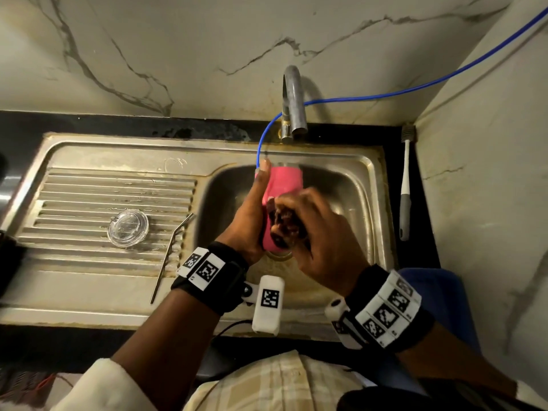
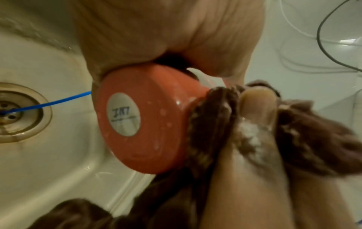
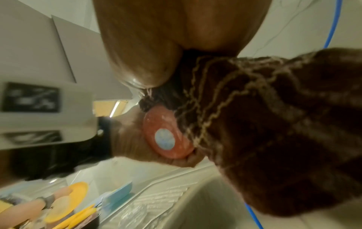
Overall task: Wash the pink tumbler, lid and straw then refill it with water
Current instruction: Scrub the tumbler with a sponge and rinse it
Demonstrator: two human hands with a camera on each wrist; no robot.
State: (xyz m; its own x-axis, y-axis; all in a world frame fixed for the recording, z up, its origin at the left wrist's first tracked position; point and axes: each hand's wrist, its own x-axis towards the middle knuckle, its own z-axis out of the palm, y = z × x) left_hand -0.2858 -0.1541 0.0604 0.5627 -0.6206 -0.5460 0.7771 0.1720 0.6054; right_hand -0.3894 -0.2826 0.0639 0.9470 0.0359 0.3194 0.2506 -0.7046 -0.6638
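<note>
In the head view, the left hand gripped the pink tumbler over the sink basin, thumb stretched along its side toward twelve o'clock, the open end pointing at the tap. The right hand, at four o'clock of the tumbler, was curled round a dark brown cloth pressed on the wall near the base. The clear lid and the metal straw lay apart on the draining board at nine o'clock. No water showed at the tap. I judged the outside scrub under way, with rinsing, lid, straw and refill all left. The left wrist view showed the tumbler's base with a silver round label; its writing was too blurred to read. Suds flecked the base and the cloth at three o'clock, where a soapy fingertip pinched it; a blue tube ran toward the drain at nine o'clock. The right wrist view showed the cloth bunched in the right hand, touching the base at its three o'clock edge.
</note>
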